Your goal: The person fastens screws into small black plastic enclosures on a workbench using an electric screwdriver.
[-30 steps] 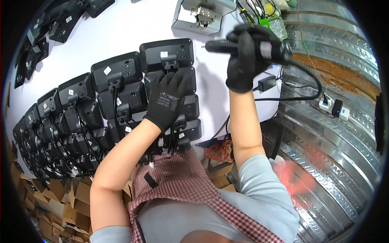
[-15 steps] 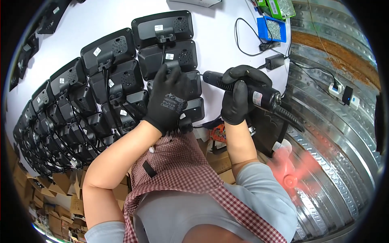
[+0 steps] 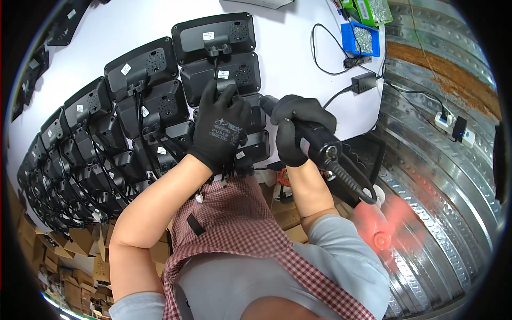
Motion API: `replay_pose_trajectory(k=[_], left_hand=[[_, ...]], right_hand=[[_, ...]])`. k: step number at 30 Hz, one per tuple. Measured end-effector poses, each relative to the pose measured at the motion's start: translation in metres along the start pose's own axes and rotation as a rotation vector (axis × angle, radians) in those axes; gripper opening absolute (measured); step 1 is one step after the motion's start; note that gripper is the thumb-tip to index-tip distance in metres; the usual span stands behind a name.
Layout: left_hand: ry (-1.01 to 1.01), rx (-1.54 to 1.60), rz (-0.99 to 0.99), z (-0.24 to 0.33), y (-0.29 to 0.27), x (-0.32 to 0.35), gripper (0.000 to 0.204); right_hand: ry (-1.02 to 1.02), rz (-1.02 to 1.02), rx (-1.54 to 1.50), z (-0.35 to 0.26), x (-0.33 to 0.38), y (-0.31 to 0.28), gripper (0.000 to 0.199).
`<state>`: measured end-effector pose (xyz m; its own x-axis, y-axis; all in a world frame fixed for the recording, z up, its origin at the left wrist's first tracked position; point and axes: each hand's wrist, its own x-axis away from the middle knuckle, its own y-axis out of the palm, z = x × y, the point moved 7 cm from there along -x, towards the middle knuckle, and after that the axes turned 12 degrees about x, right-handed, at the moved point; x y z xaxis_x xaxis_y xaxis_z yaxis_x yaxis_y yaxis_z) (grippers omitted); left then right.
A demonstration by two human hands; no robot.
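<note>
The right hand (image 3: 298, 125) is clenched around a black powered driver (image 3: 320, 146), a rigid, probably fairly heavy tool with a trailing cable; the barrel is the natural grip. The left hand (image 3: 221, 125), fingers spread and not gripping, presses on a black unit (image 3: 242, 120) lying back-up on the white surface (image 3: 133, 26). The unit appears light, with a hard plastic shell: hold it by the edges. More units (image 3: 141, 74) lie in overlapping rows beyond.

— Where do the devices (image 3: 216, 37) lie?
— In overlapping rows on the counter (image 3: 133, 26), running off to the left.
— And right of them?
— A power adapter (image 3: 364, 82), with a tray (image 3: 361, 39) behind it.
</note>
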<state>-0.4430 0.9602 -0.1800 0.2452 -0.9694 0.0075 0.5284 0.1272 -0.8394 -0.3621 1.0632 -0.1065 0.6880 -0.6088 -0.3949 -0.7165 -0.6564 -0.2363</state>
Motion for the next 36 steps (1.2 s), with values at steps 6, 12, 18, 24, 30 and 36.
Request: replay_pose_trajectory(k=[6, 12, 18, 24, 30, 36], left_hand=[[0.007, 0.015, 0.036, 0.000, 0.000, 0.000, 0.031], [-0.024, 0.071, -0.011, 0.002, -0.007, -0.002, 0.035], [-0.043, 0.091, -0.097, 0.003, -0.006, 0.000, 0.039], [-0.053, 0.013, -0.106, 0.004, -0.009, -0.005, 0.040], [-0.057, 0.269, 0.018, 0.005, -0.022, 0.009, 0.063], [-0.069, 0.154, -0.107, 0.012, -0.013, 0.009, 0.072]], right_hand=[[0.036, -0.026, 0.082, 0.006, -0.001, 0.006, 0.038], [0.303, -0.050, -0.310, 0.005, -0.074, 0.006, 0.019], [-0.277, 0.363, -0.031, 0.003, -0.178, 0.016, 0.032], [-0.318, 0.150, 0.005, 0.018, -0.198, 0.038, 0.023], [0.038, 0.197, -0.181, 0.015, -0.137, 0.004, 0.026], [0.234, 0.183, -0.137, -0.016, -0.015, -0.034, 0.033]])
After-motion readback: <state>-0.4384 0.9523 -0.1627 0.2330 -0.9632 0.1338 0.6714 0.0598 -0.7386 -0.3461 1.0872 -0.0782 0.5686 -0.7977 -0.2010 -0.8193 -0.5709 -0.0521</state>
